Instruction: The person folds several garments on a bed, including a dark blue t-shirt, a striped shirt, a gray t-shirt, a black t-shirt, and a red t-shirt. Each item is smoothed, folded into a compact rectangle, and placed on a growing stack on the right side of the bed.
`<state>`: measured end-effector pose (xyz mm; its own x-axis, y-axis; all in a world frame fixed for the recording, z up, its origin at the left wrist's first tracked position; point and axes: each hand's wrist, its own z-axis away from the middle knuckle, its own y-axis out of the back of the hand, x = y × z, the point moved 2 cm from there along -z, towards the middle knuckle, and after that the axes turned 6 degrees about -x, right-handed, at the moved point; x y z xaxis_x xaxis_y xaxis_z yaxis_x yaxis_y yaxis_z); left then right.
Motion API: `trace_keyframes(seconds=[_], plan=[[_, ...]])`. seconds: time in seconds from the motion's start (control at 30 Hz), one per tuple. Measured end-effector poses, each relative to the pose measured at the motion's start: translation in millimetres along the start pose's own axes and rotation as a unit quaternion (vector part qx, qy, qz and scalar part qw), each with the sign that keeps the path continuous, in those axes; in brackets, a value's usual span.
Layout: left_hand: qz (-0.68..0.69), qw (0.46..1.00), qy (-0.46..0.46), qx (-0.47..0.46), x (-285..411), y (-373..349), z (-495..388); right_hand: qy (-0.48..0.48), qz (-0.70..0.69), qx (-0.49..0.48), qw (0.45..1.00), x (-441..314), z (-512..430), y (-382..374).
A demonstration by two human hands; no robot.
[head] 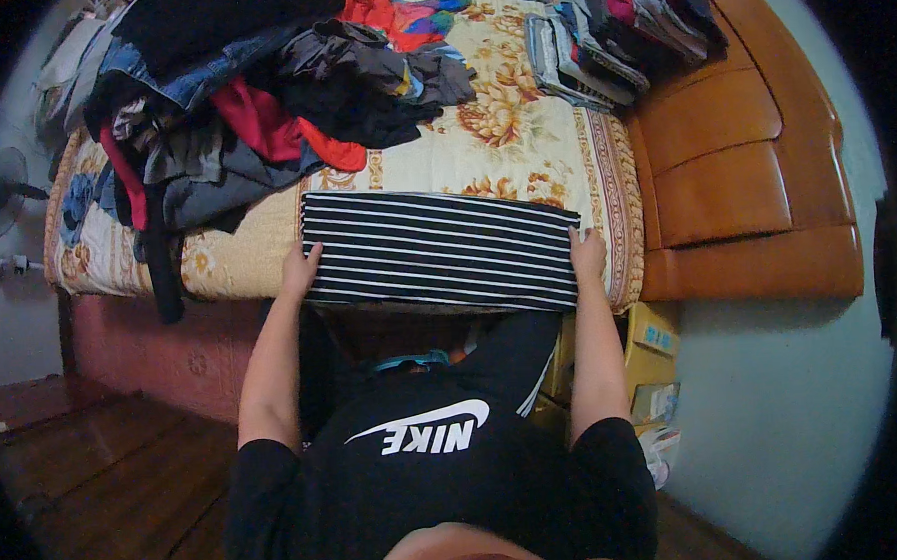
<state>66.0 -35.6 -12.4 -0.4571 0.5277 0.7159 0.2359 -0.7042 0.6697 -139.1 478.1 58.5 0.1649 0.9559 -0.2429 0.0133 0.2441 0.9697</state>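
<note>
A black cloth garment with white stripes (440, 250) lies flat as a folded rectangle along the near edge of the bed, on a floral bedspread (494, 120). My left hand (300, 270) grips its left end, thumb on top and fingers hidden beneath or behind the edge. At the right end, my right hand (588, 254) holds the cloth in the same way. Which kind of garment it is cannot be told.
Loose clothes (262, 130) are heaped at the back left, some hanging over the bed's edge. Folded clothes (589, 56) stand in stacks at the back right, beside a brown wooden headboard (721, 170). A fan (13, 190) is at the far left; a yellow box (650, 339) is low at the right.
</note>
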Motion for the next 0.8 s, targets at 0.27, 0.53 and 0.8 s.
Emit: trace_keyframes(seconds=[0.27,0.53,0.8], plan=[[0.293,0.944,0.11,-0.102,35.8,15.4,10.3,0.039,-0.04,0.118,0.991,-29.8,18.0,-17.4],[0.458,0.861,-0.001,-0.22,188.1,14.5,19.4,0.25,-0.421,-0.336,0.805,-121.9,161.4,-80.0],[0.166,0.94,-0.182,-0.237,293.9,-148.0,58.1,0.001,-0.774,-0.479,0.415,-86.5,62.3,-1.8]])
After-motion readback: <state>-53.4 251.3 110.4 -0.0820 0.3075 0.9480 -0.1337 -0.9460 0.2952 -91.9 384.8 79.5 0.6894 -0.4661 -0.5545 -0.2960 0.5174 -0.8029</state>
